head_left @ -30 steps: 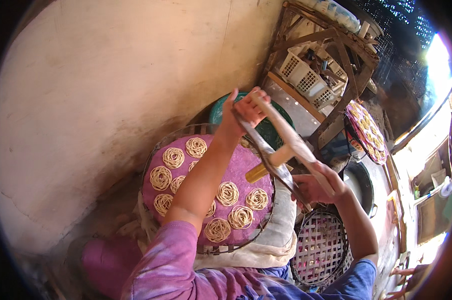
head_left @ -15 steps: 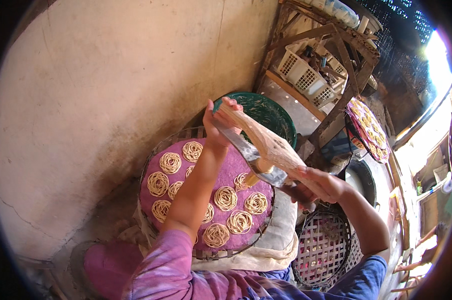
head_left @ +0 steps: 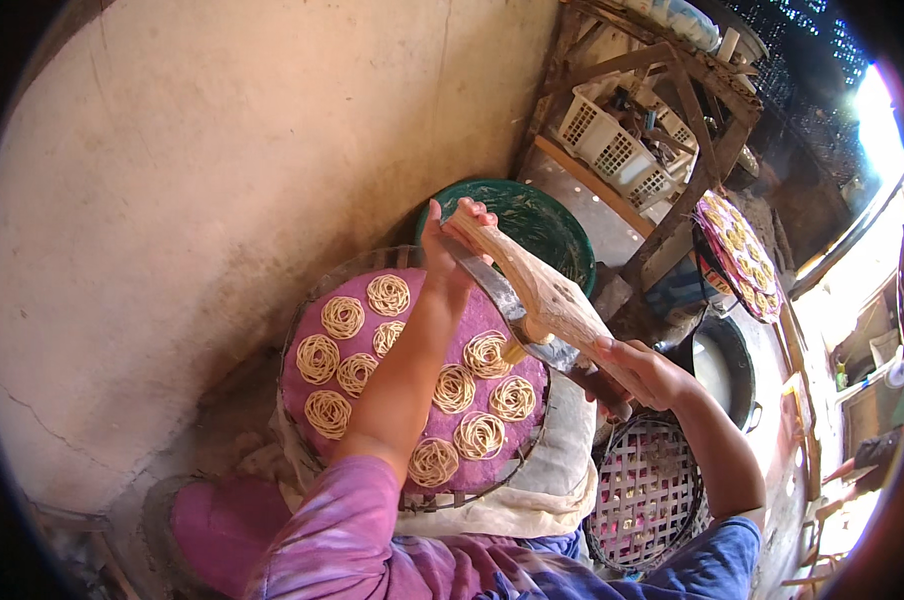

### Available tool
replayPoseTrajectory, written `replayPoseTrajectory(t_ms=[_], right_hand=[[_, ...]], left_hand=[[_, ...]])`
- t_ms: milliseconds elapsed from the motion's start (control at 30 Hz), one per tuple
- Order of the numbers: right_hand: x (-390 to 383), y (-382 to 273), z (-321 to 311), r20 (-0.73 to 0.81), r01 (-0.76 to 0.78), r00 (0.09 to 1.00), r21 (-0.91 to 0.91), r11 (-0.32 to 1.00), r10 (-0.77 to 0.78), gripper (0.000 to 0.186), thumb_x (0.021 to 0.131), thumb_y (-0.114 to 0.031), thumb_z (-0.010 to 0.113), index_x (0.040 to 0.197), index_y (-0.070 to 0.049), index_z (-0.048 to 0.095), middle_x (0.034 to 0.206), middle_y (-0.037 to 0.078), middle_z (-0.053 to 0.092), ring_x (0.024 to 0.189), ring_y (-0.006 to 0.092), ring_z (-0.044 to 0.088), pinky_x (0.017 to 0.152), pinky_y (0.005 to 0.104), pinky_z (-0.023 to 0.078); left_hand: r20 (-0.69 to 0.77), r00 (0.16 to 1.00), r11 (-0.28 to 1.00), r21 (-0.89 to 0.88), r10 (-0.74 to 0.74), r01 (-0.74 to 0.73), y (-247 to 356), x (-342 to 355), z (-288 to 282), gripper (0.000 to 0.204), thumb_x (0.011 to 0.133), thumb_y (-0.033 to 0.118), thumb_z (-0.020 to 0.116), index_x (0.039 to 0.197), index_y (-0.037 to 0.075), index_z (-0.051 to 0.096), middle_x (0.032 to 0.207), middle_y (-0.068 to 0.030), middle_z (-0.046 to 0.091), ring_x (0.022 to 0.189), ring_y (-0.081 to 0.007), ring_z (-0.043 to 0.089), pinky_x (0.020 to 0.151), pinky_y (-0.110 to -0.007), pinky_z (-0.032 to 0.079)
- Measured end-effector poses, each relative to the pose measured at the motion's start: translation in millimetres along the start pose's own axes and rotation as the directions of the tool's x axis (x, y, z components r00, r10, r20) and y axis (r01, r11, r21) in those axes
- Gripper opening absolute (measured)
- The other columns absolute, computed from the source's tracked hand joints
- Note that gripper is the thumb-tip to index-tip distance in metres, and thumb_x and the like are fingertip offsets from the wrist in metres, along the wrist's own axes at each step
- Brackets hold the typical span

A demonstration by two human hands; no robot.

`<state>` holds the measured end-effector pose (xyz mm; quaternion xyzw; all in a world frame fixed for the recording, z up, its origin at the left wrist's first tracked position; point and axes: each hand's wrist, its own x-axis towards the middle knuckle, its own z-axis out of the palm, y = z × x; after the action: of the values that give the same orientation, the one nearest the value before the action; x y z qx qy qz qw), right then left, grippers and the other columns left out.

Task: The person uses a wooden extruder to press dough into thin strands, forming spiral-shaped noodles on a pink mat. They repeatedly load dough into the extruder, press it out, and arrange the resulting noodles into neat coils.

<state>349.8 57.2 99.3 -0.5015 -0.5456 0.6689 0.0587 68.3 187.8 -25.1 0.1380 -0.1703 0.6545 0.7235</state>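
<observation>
A wooden hand press [head_left: 537, 285] hangs tilted over the tray, its pale upper lever lying above a darker, metal-faced lower bar. My left hand [head_left: 459, 235] is closed round its far end, and my right hand [head_left: 640, 372] grips the near right end. Pale yellow dough [head_left: 515, 352] shows under the middle of the press. Just beneath it, a coiled noodle nest [head_left: 487, 354] lies on the purple mat [head_left: 412, 285] of a round woven tray. Several similar nests are spread over the mat, some partly behind my left forearm.
Beyond the tray stands a green basin [head_left: 572, 225] against the wall. A pot of whitish liquid [head_left: 717, 370] and a woven basket [head_left: 647, 490] are at my right. Farther right, a round tray of nests [head_left: 740, 255] leans up. A white plastic crate [head_left: 617, 150] sits on a wooden rack.
The strands below the press look shorter, and the nest beneath it looks fuller. My left forearm has shifted slightly right, uncovering more of the nests. Both hands keep their grip.
</observation>
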Motion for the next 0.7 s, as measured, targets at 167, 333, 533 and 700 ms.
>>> replayPoseTrajectory(t_ms=[167, 333, 533, 700], right_hand=[[35, 29, -13, 0.235, 0.07, 0.957, 0.376, 0.924, -0.168, 0.084, 0.09, -0.072, 0.029, 0.135, -0.002, 0.041, 0.104, 0.025, 0.063, 0.076, 0.0309, 0.068, 0.066, 0.0421, 0.058], [111, 69, 8, 0.351, -0.033, 0.828, 0.809, 0.587, -0.438, 0.085, 0.09, -0.074, 0.022, 0.137, -0.005, 0.04, 0.099, 0.025, 0.064, 0.064, 0.0318, 0.068, 0.056, 0.0399, 0.058], [157, 92, -6, 0.374, 0.028, 0.9, 0.466, 0.884, -0.225, 0.064, 0.097, -0.058, 0.029, 0.133, -0.008, 0.046, 0.095, 0.023, 0.065, 0.06, 0.0202, 0.065, 0.051, 0.0307, 0.051], [143, 58, -7, 0.174, 0.193, 0.965, 0.045, 0.98, -0.198, 0.062, 0.098, -0.055, 0.03, 0.13, -0.006, 0.05, 0.1, 0.027, 0.063, 0.072, 0.0277, 0.068, 0.063, 0.0375, 0.055]], left_hand=[[0.174, 0.985, 0.977, -0.21, 0.008, 0.029, 5, 9, -25, 0.047, 0.096, 0.052, 0.043, 0.089, 0.008, 0.06, 0.083, -0.0052, 0.059, 0.085, -0.0229, 0.056, 0.052, -0.027, 0.043], [0.216, 0.971, 0.964, -0.263, 0.104, -0.045, 13, 4, -40, 0.034, 0.098, 0.039, 0.048, 0.093, 0.008, 0.06, 0.087, -0.005, 0.06, 0.085, -0.0222, 0.056, 0.062, -0.03, 0.048], [0.307, 0.933, 0.968, -0.22, 0.186, -0.12, 41, 3, -46, 0.026, 0.096, 0.033, 0.053, 0.093, 0.008, 0.061, 0.089, -0.004, 0.061, 0.088, -0.0214, 0.058, 0.076, -0.034, 0.051], [0.334, 0.933, 0.975, -0.215, 0.129, -0.058, 73, 9, -16, 0.03, 0.094, 0.038, 0.056, 0.094, 0.009, 0.06, 0.088, -0.0031, 0.061, 0.087, -0.0208, 0.059, 0.072, -0.032, 0.052]])
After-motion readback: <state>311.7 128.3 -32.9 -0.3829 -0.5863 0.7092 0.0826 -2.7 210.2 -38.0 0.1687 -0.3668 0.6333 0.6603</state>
